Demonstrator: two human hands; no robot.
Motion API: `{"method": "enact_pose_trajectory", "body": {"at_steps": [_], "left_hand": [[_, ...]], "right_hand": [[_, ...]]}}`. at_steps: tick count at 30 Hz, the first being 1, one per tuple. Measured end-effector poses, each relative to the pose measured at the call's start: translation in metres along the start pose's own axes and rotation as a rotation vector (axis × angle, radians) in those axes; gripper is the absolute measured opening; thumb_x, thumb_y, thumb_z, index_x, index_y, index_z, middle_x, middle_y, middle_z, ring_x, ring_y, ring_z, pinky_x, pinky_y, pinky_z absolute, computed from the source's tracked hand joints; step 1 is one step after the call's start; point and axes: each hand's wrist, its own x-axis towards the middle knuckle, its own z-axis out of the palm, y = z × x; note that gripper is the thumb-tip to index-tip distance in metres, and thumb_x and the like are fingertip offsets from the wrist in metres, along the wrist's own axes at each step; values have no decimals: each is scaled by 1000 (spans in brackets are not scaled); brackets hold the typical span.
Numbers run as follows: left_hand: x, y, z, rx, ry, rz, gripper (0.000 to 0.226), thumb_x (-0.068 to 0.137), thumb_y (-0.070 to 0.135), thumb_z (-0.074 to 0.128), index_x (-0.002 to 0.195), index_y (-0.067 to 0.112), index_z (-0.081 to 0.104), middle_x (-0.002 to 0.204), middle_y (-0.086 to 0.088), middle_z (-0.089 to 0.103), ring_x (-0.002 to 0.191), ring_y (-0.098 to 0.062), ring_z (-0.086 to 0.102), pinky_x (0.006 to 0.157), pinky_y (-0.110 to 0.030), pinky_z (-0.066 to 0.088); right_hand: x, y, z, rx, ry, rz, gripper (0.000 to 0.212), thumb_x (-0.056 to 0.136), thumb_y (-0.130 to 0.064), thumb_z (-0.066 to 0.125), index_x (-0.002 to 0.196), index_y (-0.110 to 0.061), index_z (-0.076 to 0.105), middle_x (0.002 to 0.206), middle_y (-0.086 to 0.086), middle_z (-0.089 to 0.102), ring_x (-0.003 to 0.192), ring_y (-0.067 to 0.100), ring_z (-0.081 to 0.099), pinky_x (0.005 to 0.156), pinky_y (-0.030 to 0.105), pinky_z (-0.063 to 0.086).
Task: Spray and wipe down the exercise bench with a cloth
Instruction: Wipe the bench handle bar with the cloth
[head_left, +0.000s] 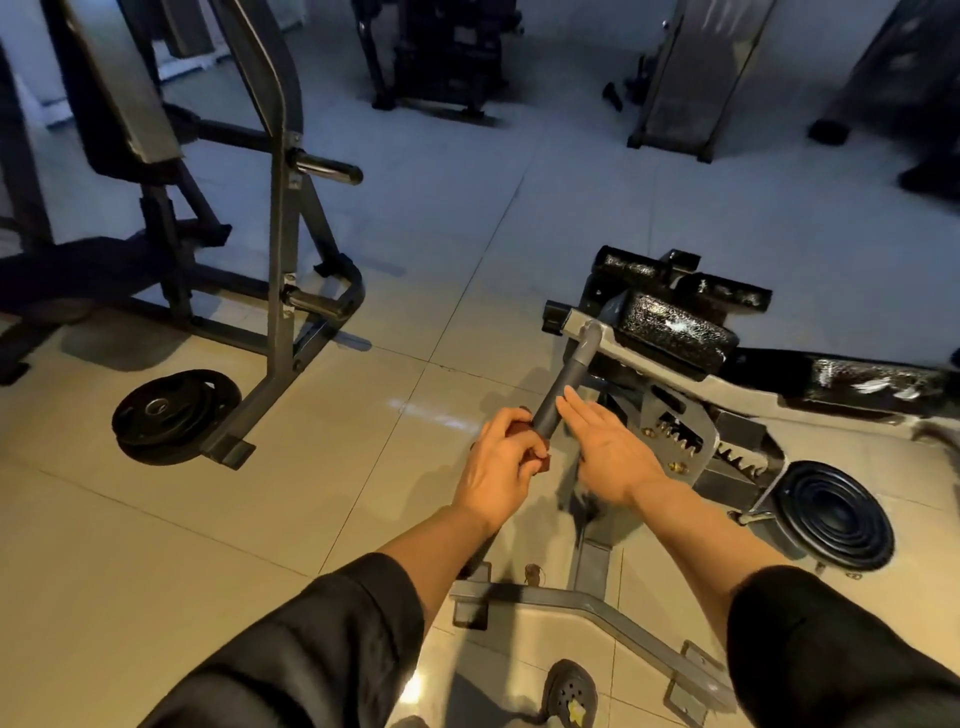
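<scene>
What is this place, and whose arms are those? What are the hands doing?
This is a gym, seen from a camera worn on a person's head, looking down, so the arms are that person's own. The left hand grips a small reddish-brown thing, maybe a cloth, at the end of a grey bar. The right hand is open, fingers straight, beside that bar. The bar belongs to a bench with shiny black pads. Round black weight plates lie on the tiled floor. Another machine stands at left, and a shoe shows at the bottom.

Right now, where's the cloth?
In the head view, the reddish-brown cloth is bunched in the left hand, against the bench handle, beside the open right hand.
</scene>
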Motion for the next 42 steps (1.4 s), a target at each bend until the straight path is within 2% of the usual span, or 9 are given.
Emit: {"method": "enact_pose_trajectory", "body": {"at_steps": [5,14,20,25,30,33,36,39,42], "left_hand": [[18,0,2,53,-35,39,10,85,2,66,90,10,65,128,-6,47,115,-24,53,95,-27,44],[96,23,21,-17,23,-16,12,84,-2,63,89,7,66,123,-6,49,109,-24,54,90,-34,49],[114,23,19,-14,-10,5,11,85,1,65,89,11,64,116,1,50,95,-6,50,80,0,34],[87,17,24,55,12,54,16,82,0,66,89,14,62,108,1,52,94,-18,56,82,-34,51],[46,4,9,95,-56,50,20,79,-1,68,85,17,61,101,5,54,93,-15,57,84,-37,52],[30,4,-6,37,-82,46,26,79,-5,69,87,17,58,99,12,45,91,5,51,83,-22,50],[35,23,-19,-93,-30,71,44,75,-8,72,96,14,40,101,4,37,89,13,42,72,-7,42],[47,51,-23,-167,41,235,46,74,1,78,100,2,40,107,-9,34,95,7,39,73,-7,43],[60,62,-22,-173,51,275,52,73,10,82,104,0,41,107,-5,33,89,-2,40,69,-19,49]], "right_hand": [[17,22,-8,29,31,-68,87,86,8,42,156,-24,1,162,-8,-8,150,15,-3,122,33,10],[27,43,-22,160,118,-71,84,87,8,43,156,-26,10,163,-9,2,149,10,2,121,27,11],[24,51,-25,241,113,-100,85,89,6,45,155,-31,6,163,-10,5,148,13,12,117,28,26],[18,44,-9,248,74,-72,86,89,7,45,155,-31,4,162,-12,-2,149,11,3,121,33,17],[2,28,10,278,69,-57,81,92,1,49,155,-29,8,162,-12,-3,149,10,3,118,27,17],[-12,12,16,443,145,-18,72,94,-4,53,154,-27,20,162,-7,9,149,15,12,118,29,17],[-19,-3,0,933,219,-24,75,86,-2,66,148,-29,33,154,-6,29,140,9,30,113,34,35],[-23,-6,-27,1286,208,-80,83,71,13,71,141,-26,46,134,-2,53,121,12,53,98,29,49],[-26,1,-43,1358,237,-84,72,67,19,71,127,-18,61,121,8,63,110,20,62,86,26,54]]}}
